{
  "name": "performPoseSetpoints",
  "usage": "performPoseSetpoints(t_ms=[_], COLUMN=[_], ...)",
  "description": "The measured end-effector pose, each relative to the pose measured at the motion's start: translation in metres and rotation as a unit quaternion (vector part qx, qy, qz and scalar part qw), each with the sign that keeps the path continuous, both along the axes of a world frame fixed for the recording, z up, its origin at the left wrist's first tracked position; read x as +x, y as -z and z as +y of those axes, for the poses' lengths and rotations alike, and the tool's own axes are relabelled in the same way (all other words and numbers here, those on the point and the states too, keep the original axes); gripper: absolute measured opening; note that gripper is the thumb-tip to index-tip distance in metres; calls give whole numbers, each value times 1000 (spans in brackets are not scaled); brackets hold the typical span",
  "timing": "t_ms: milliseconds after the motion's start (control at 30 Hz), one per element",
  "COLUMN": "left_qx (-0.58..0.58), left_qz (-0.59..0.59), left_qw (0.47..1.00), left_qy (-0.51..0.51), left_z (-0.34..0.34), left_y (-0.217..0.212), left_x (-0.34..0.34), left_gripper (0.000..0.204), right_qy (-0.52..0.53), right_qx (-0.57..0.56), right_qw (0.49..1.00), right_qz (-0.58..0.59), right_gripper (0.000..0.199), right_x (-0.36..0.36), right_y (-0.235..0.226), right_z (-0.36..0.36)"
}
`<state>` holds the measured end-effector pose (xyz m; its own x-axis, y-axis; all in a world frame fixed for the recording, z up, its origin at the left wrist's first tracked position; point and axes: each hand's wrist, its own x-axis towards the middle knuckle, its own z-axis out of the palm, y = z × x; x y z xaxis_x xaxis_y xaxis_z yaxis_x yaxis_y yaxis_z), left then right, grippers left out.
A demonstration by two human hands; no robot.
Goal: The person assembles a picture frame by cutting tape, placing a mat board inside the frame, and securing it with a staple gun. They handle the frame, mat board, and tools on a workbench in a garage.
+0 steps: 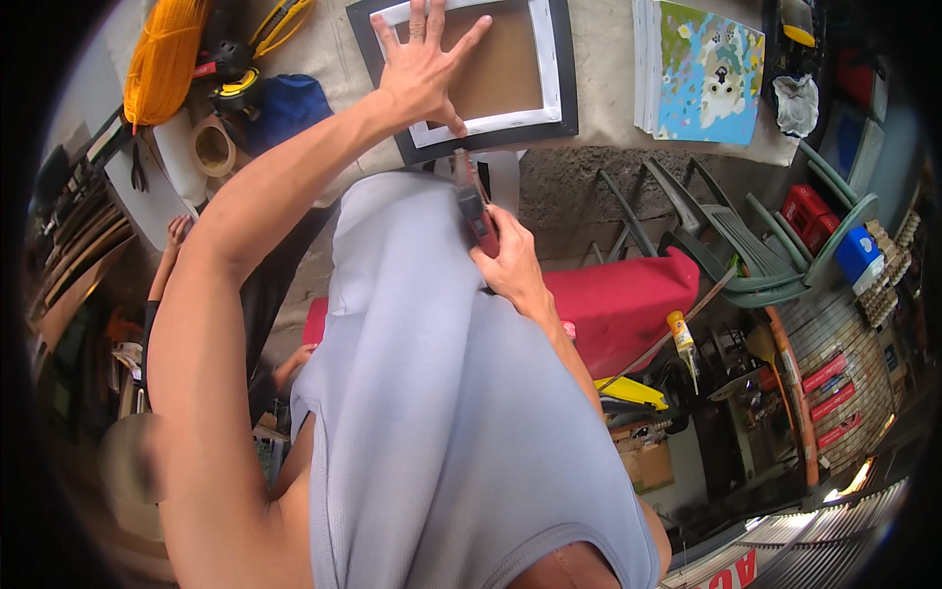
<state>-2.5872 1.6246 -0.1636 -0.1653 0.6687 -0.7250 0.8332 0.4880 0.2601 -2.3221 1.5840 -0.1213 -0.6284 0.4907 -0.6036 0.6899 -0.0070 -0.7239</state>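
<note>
A black square frame (569, 108) lies on the cloth-covered table, with a smaller white-edged canvas (549, 59) face down inside it, its brown back showing. My left hand (422, 74) rests on the canvas with fingers spread, the thumb on the white edge nearest me. Just in front of my body, my right hand (512, 257) is wrapped round a red and dark grey hand tool (476, 214). The tool is blurred and its narrow tip points at the near edge of the frame, so its exact kind is unclear.
Painted canvases (711, 74) are stacked to the right, beside crumpled white material (796, 105). Orange cord (162, 59), a tape roll (213, 145) and blue cloth (294, 110) lie left. Green chairs (736, 236) stand right of a red cover (628, 304). Another person's hand (179, 231) shows at left.
</note>
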Motion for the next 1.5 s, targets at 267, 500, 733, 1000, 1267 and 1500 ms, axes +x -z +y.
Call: performPoseSetpoints(t_ms=[267,500,733,1000,1267,1500], left_qx=[10,18,31,40,400,208], left_qz=[1,3,28,26,103,12], left_qw=[1000,1000,999,999,906,842], left_qy=[1,9,17,18,-89,-497], left_z=[-2,-5,-9,-11,-68,-113], left_y=[2,3,6,2,53,51], left_x=[0,2,3,1,3,41], left_gripper=[143,143,145,144,130,94], right_qy=[-15,-11,-32,-49,95,193], right_qx=[-43,-36,31,44,-27,-157], right_qw=[999,997,996,998,995,964], right_qz=[-17,-62,-75,-14,-20,90], right_gripper=[52,37,32,46,49,41], right_x=[-24,-30,-28,29,49,-3], right_y=[12,14,15,-25,-25,-13], right_z=[-16,-20,-27,14,108,156])
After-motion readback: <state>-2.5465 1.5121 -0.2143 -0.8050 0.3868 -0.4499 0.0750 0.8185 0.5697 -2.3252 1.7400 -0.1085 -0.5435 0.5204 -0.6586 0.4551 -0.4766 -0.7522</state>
